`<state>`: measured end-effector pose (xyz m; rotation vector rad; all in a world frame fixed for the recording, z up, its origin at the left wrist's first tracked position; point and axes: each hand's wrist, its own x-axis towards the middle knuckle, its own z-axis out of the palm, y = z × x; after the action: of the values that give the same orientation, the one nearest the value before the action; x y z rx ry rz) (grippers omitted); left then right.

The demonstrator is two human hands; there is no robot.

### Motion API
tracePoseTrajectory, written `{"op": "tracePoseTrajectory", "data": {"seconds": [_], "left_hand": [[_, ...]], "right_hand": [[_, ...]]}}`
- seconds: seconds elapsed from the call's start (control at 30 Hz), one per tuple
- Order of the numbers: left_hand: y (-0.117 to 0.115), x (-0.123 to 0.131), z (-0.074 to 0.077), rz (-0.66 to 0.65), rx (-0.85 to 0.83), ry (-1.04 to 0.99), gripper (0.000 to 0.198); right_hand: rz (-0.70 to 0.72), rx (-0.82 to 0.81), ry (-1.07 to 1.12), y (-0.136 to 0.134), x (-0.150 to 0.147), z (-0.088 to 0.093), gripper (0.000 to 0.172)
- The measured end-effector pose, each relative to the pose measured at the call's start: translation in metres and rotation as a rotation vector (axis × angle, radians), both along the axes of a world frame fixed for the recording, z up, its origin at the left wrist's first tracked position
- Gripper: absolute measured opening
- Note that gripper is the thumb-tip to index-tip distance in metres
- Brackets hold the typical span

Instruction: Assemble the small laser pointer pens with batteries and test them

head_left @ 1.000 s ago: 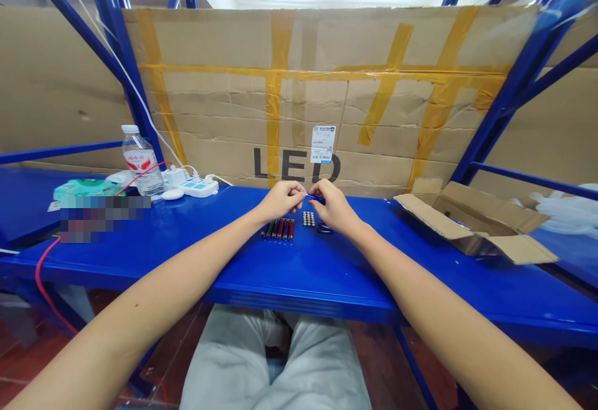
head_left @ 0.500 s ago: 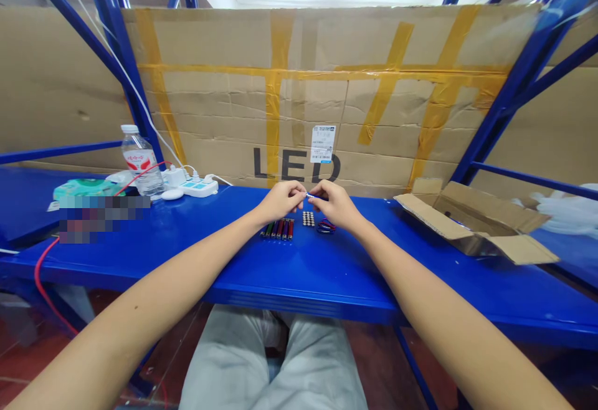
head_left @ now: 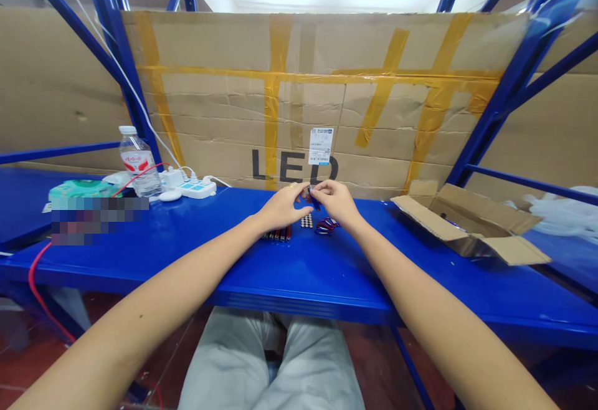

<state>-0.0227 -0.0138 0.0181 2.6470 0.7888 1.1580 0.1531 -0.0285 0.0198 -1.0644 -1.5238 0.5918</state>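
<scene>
My right hand [head_left: 337,201] is closed in a pinch on a slim dark blue tube [head_left: 316,202], which tilts downward over the table. My left hand [head_left: 286,203] is beside it, thumb spread away from the fingers; its fingertips come close to the tube's top end, and I cannot tell whether they touch. Below the left hand lies a row of slim coloured metal tubes [head_left: 281,235], partly hidden by that hand. Small round silver pieces [head_left: 306,221] sit in a block between the hands. A bundle of blue and red cords [head_left: 326,227] rests under my right hand.
An open cardboard box [head_left: 460,226] stands at the right on the blue table [head_left: 299,273]. To the left are a water bottle [head_left: 139,164], a power strip [head_left: 199,189] with plugs and a green packet [head_left: 81,192]. A large cardboard sheet [head_left: 224,111] closes off the back.
My left thumb has come away from the fingers, opening that hand. The tube in my right hand now points downward instead of lying level between both hands. The view has shifted slightly.
</scene>
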Motion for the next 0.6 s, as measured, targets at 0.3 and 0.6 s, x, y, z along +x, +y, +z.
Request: {"op": "tracePoseTrajectory", "data": {"seconds": [0.3, 0.6], "left_hand": [[-0.001, -0.002, 0.000, 0.010, 0.099, 0.198, 0.065], [0.011, -0.009, -0.001, -0.115, 0.031, 0.176, 0.075]], "right_hand": [[0.090, -0.159, 0.162, -0.007, -0.012, 0.003, 0.028], [0.083, -0.208, 0.120, -0.012, -0.011, 0.007, 0.022]]}}
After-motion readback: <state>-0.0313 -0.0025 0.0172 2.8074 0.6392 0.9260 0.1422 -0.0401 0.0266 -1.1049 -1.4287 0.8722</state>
